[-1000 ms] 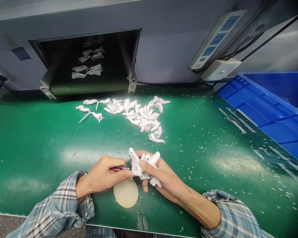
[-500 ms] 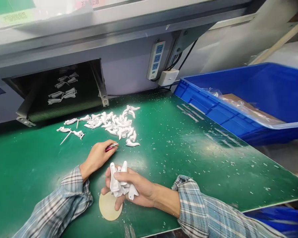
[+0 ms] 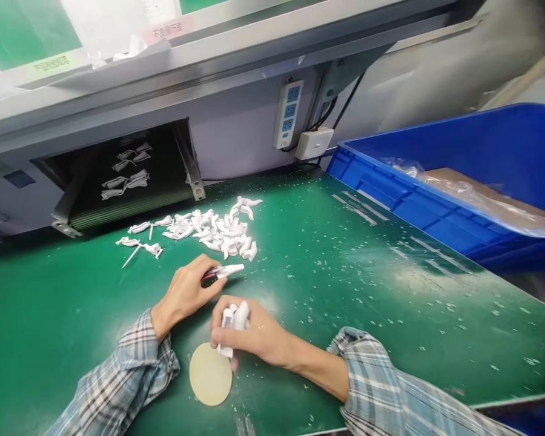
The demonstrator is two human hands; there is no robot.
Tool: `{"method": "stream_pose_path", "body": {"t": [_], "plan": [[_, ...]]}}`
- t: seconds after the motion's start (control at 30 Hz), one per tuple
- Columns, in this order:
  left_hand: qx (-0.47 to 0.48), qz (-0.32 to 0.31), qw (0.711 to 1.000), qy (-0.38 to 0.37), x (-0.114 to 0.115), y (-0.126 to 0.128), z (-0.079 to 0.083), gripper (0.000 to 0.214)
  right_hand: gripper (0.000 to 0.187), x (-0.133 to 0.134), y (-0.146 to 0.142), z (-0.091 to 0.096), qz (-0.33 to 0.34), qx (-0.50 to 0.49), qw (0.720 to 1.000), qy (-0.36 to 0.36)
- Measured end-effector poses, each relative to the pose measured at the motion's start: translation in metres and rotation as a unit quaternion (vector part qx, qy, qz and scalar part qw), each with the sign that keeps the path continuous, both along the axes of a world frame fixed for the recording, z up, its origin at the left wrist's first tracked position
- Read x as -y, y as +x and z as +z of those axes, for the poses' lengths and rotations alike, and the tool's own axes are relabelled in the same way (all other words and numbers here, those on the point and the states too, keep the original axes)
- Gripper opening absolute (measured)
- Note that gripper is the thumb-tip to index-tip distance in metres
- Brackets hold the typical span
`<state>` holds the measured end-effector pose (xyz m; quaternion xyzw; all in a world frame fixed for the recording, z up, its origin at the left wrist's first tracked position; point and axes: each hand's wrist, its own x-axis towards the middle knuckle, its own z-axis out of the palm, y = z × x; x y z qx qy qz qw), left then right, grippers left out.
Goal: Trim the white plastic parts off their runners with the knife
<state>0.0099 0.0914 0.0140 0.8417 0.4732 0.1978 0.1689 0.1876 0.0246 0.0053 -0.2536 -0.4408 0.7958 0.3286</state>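
Observation:
My left hand (image 3: 186,287) is closed around a small pink-and-black tool (image 3: 208,279), mostly hidden by the fingers. At its fingertips, a curved white plastic piece (image 3: 231,270) points right, pinched between thumb and fingers. My right hand (image 3: 267,339) is closed on several white plastic pieces (image 3: 240,316), held just above the green table. A loose pile of similar white pieces (image 3: 229,233) lies beyond my left hand. Left of that pile, two pieces joined by a thin stem (image 3: 139,246) rest on the tabletop.
A pale round disc (image 3: 210,380) lies below my right hand. More white pieces sit on a conveyor belt (image 3: 131,209) inside the machine opening. A blue bin (image 3: 390,194) with plastic bags stands at right. A power strip (image 3: 288,115) hangs on the machine. Small white scraps dot the green table (image 3: 327,315).
My left hand has taken hold of a white piece from the near edge of the pile. My right hand has turned and closed more around its pieces. The view has shifted slightly.

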Motion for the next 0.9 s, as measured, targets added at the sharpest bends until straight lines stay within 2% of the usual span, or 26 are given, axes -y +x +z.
{"method": "stream_pose_path", "body": {"t": [0.13, 0.2, 0.27, 0.37, 0.43, 0.5, 0.57, 0.63, 0.77, 0.9], "plan": [[0.105, 0.045, 0.993, -0.032, 0.035, -0.026, 0.012, 0.018, 0.024, -0.003, 0.004, -0.002, -0.104, 0.091, 0.985, 0.105], [0.143, 0.064, 0.987, -0.037, 0.048, -0.032, 0.012, 0.019, 0.015, -0.006, 0.006, -0.004, -0.173, 0.138, 0.951, 0.215], [0.164, 0.074, 0.983, -0.028, 0.056, -0.034, 0.009, 0.017, 0.011, -0.011, 0.008, -0.007, -0.228, 0.178, 0.895, 0.339], [0.175, 0.076, 0.982, -0.006, 0.063, -0.030, 0.002, 0.015, 0.025, -0.016, 0.010, -0.012, -0.230, 0.240, 0.822, 0.463], [0.179, 0.085, 0.980, -0.008, 0.069, -0.024, -0.002, 0.015, 0.030, -0.016, 0.011, -0.016, -0.206, 0.272, 0.794, 0.502], [0.180, 0.100, 0.978, -0.034, 0.075, -0.018, -0.005, 0.018, 0.030, -0.016, 0.011, -0.020, -0.194, 0.289, 0.779, 0.522], [0.183, 0.107, 0.974, -0.077, 0.080, -0.016, -0.006, 0.023, 0.026, -0.015, 0.010, -0.021, -0.193, 0.291, 0.778, 0.523], [0.193, 0.093, 0.971, -0.111, 0.083, -0.017, -0.006, 0.028, 0.023, -0.014, 0.010, -0.020, -0.195, 0.278, 0.795, 0.503], [0.212, 0.048, 0.972, -0.091, 0.084, -0.025, -0.006, 0.033, 0.026, -0.013, 0.008, -0.017, -0.212, 0.226, 0.833, 0.459], [0.199, 0.033, 0.974, -0.098, 0.085, -0.025, -0.008, 0.033, 0.029, -0.011, 0.007, -0.016, -0.233, 0.210, 0.838, 0.448]]}}
